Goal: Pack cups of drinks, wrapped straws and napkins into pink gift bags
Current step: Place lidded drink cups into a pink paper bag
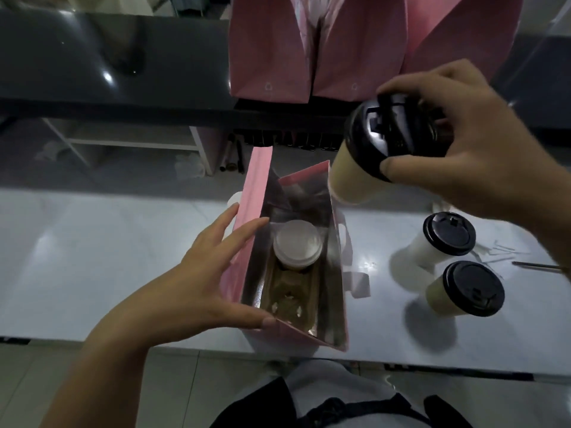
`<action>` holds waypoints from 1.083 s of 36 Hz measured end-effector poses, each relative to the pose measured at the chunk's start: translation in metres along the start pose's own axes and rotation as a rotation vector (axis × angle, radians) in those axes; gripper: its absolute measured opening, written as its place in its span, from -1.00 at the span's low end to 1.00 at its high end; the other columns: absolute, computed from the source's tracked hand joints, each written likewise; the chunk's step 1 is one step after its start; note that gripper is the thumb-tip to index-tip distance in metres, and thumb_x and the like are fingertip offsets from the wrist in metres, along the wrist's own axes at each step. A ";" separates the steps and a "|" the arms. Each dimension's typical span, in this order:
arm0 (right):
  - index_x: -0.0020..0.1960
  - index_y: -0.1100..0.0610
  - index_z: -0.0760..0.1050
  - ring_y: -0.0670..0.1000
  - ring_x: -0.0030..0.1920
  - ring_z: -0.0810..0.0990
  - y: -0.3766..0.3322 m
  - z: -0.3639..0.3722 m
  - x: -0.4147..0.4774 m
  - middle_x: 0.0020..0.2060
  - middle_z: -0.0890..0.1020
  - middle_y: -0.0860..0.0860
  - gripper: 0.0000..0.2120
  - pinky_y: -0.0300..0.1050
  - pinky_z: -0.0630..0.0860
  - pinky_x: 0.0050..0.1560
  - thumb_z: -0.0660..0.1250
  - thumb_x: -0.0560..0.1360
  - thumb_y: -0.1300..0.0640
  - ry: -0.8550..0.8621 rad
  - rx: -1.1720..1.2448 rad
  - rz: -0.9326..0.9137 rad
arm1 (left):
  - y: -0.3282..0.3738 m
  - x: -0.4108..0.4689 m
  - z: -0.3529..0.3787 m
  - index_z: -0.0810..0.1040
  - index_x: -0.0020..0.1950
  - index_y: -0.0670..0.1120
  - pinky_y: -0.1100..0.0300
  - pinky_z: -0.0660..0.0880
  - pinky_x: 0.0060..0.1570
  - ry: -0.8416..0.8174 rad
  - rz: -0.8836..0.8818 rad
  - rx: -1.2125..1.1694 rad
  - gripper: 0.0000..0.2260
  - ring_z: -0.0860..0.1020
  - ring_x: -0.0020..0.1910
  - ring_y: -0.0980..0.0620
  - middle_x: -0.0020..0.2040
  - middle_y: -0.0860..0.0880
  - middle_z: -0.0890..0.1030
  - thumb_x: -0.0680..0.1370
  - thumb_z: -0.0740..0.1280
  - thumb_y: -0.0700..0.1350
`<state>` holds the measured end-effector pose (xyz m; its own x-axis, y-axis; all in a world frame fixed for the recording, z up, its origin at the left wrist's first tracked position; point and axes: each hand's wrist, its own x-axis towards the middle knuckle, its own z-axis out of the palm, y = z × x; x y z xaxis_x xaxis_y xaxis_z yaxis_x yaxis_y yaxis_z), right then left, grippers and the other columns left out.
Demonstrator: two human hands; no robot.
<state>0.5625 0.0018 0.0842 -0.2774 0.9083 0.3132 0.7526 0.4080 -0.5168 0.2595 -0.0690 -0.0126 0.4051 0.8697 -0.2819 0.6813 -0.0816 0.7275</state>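
An open pink gift bag (247, 211) with a silver lining stands on the white counter. Inside it sits one cup with a white lid (297, 244). My left hand (200, 279) holds the bag's left wall, fingers straight along the rim and thumb at the near edge. My right hand (472, 146) grips a tan cup with a black lid (367, 156) by the lid, tilted in the air above the bag's far right corner. Two more black-lidded cups, one white (432, 242) and one tan (463, 291), stand to the right of the bag.
Several pink gift bags (268, 47) stand on the dark raised shelf behind. Wrapped straws or paper strips (500, 254) lie at the right edge of the counter (92, 257). The counter's front edge runs just below the bag.
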 end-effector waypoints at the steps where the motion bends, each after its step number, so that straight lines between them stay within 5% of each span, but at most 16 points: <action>1: 0.31 -0.11 0.47 -0.12 0.04 0.46 -0.015 -0.003 -0.003 0.11 0.39 -0.03 -0.35 -0.44 0.39 0.09 0.38 0.22 -0.19 -0.034 0.002 -0.035 | 0.000 -0.001 0.000 -0.03 0.41 0.62 -0.09 0.34 0.47 0.003 0.003 0.003 0.03 -0.03 0.58 0.16 0.44 0.58 -0.25 0.07 0.47 0.50; 4: 0.31 -0.11 0.46 -0.08 0.07 0.50 -0.049 -0.004 -0.009 0.10 0.40 -0.05 -0.33 -0.23 0.53 0.07 0.38 0.22 -0.24 -0.096 -0.015 -0.141 | -0.001 -0.004 0.000 0.02 0.44 0.57 -0.04 0.36 0.45 0.028 0.032 -0.006 0.02 -0.04 0.57 0.24 0.47 0.55 -0.21 0.09 0.48 0.46; 11: 0.28 -0.18 0.47 -0.08 0.06 0.55 -0.082 0.015 -0.011 0.05 0.42 -0.12 -0.37 -0.13 0.59 0.00 0.40 0.24 -0.29 -0.201 0.007 -0.267 | -0.011 -0.009 0.000 0.02 0.56 0.39 -0.10 0.24 0.51 0.064 0.108 -0.051 0.06 -0.07 0.60 0.22 0.60 0.33 -0.11 0.18 0.52 0.38; 16: 0.23 -0.31 0.37 -0.18 -0.01 0.54 -0.076 0.049 -0.005 0.06 0.40 -0.28 -0.34 -0.14 0.61 -0.07 0.36 0.16 -0.40 -0.572 -0.100 -0.109 | -0.020 -0.015 -0.003 -0.08 0.47 0.56 -0.07 0.21 0.53 0.009 0.037 -0.017 0.07 -0.15 0.57 0.31 0.54 0.46 -0.20 0.14 0.52 0.43; 20: 0.34 -0.26 0.27 -0.13 0.02 0.50 -0.062 0.088 -0.012 0.11 0.38 -0.23 -0.31 -0.24 0.56 -0.12 0.46 0.27 -0.24 -0.750 -0.257 -0.115 | -0.024 -0.016 -0.006 -0.13 0.43 0.60 -0.06 0.16 0.56 -0.052 0.005 -0.002 0.07 -0.17 0.56 0.31 0.48 0.52 -0.26 0.13 0.51 0.44; 30: 0.41 -0.09 0.33 -0.05 -0.06 0.41 -0.047 0.148 -0.019 0.14 0.49 -0.08 -0.29 -0.17 0.44 -0.18 0.52 0.32 -0.10 -0.836 -0.515 -0.207 | -0.023 -0.011 -0.009 -0.20 0.46 0.55 -0.06 0.12 0.57 -0.129 0.023 0.048 0.08 -0.18 0.56 0.27 0.49 0.49 -0.29 0.18 0.50 0.39; 39: 0.43 -0.03 0.29 0.03 -0.07 0.48 -0.053 0.158 -0.022 -0.06 0.38 -0.03 -0.33 -0.06 0.53 -0.12 0.47 0.39 0.00 -0.866 -0.597 -0.256 | -0.031 -0.007 -0.009 -0.21 0.44 0.56 -0.02 0.10 0.57 -0.130 0.084 0.046 0.08 -0.14 0.55 0.29 0.50 0.49 -0.24 0.22 0.55 0.36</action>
<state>0.4347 -0.0255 -0.0213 -0.6187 0.6549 -0.4339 0.7170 0.6965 0.0288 0.2296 -0.0685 -0.0278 0.5358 0.7885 -0.3020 0.6673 -0.1762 0.7236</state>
